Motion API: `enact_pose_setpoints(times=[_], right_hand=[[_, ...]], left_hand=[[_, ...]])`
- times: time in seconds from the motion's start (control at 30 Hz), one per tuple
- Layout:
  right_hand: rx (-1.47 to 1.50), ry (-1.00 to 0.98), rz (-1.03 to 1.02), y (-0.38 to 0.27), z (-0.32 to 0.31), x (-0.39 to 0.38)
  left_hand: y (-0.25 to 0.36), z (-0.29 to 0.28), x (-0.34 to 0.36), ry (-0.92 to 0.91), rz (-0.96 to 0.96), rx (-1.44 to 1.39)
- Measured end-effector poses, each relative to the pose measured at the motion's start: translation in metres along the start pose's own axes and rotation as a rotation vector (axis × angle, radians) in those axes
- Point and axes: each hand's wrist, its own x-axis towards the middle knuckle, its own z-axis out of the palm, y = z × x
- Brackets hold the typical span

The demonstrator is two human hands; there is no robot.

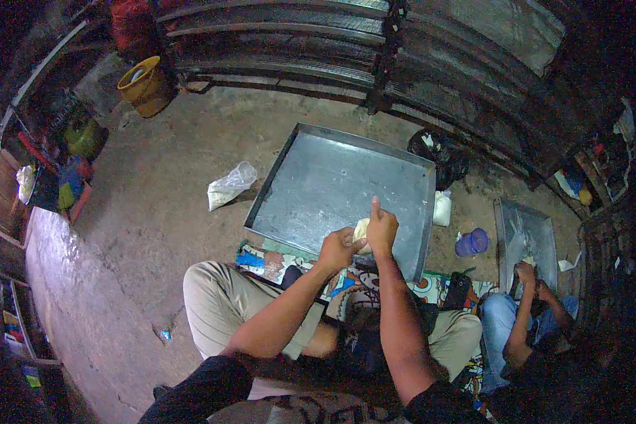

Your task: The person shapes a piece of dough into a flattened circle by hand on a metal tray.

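Between my two hands is a pale lump of dough (pixel 361 230), raised over the near edge of a big square metal tray (pixel 332 173). My left hand (pixel 338 249) grips the dough from its left side, thumb toward the right. My right hand (pixel 381 230) closes on its right side with the thumb pointing up. Fingers cover part of the dough. The tray lies on the floor in front of my crossed legs, with faint whitish smears on its surface.
Left of the tray stands a clear bag of white powder (pixel 231 186); another white bag (pixel 442 208) is at its right. Beyond are a purple cup (pixel 472 243) and a co-worker's hands (pixel 527 274) over a second tray (pixel 528 237). A yellow bucket (pixel 147 86) stands far left.
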Motion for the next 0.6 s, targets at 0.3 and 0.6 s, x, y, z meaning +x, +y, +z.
enact_pose_setpoints(times=[0.3,0.6], right_hand=[[0.139,0.116,0.087,-0.012,0.018,-0.008],[0.702,0.021,0.417,0.045,0.034,0.004]], left_hand=[[-0.014,-0.014,0.019,0.267,0.111,0.179],[-0.013,-0.009,0.013,0.099,0.125,-0.151]])
